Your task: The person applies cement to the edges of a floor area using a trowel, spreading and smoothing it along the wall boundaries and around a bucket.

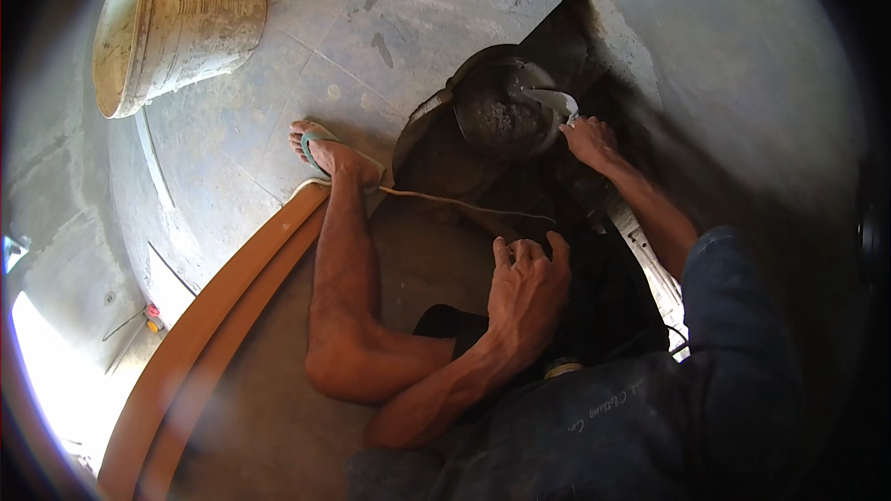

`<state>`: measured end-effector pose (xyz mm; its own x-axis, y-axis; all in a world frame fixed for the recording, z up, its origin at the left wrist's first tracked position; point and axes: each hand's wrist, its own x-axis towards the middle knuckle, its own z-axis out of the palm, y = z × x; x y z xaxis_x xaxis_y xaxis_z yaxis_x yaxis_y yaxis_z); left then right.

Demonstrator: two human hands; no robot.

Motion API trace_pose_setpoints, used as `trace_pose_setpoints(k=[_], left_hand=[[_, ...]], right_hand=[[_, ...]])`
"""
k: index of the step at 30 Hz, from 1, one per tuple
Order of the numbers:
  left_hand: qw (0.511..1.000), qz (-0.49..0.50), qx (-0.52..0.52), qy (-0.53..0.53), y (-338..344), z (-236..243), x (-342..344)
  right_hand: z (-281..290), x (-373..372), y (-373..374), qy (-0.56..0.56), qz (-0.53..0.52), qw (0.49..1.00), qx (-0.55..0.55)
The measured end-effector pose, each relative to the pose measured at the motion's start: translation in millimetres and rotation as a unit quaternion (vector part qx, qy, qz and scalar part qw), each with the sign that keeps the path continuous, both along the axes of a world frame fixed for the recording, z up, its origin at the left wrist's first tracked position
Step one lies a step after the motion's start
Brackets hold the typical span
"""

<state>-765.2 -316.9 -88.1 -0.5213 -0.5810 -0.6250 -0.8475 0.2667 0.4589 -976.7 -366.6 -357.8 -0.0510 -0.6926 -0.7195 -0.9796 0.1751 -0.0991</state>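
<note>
My right hand [588, 141] is clamped on the trowel [555, 99], its blade at the grey mix [501, 119] in the round pan [471, 70] just left of it. My left hand [527, 289], apart and nearer me, looks loose and empty. Probably I'm scooping; next calls for a level blade.

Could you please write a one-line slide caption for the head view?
Right hand holding a trowel at a round pan of grey mix, left hand half-open.

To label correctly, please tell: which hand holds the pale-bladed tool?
The right hand, which grips the tool; the left hand, fingers loosely curled, shows none.
</note>
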Motion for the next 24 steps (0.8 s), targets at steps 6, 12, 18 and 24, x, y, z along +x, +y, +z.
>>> trace_pose_setpoints(k=[6, 12, 18, 24], left_hand=[[0.999, -0.022, 0.039, 0.006, -10.2, -0.7, -16.7], [0.996, 0.058, -0.039, -0.049, -32.0, 21.6, 5.4], [0.886, 0.260, -0.371, -0.098, -9.9, 116.1, 38.1], [0.718, 0.472, -0.477, -0.183, 117.0, 172.7, 50.1]], right_hand=[[-21.3, 29.7, 54.3, -0.081, -0.108, 0.990, 0.044], [17.7, -6.3, 68.1, -0.080, -0.118, 0.987, -0.068], [30.3, -70.6, 60.1, -0.113, -0.116, 0.986, -0.026], [-2.4, -72.6, 76.8, -0.143, -0.047, 0.988, -0.012]])
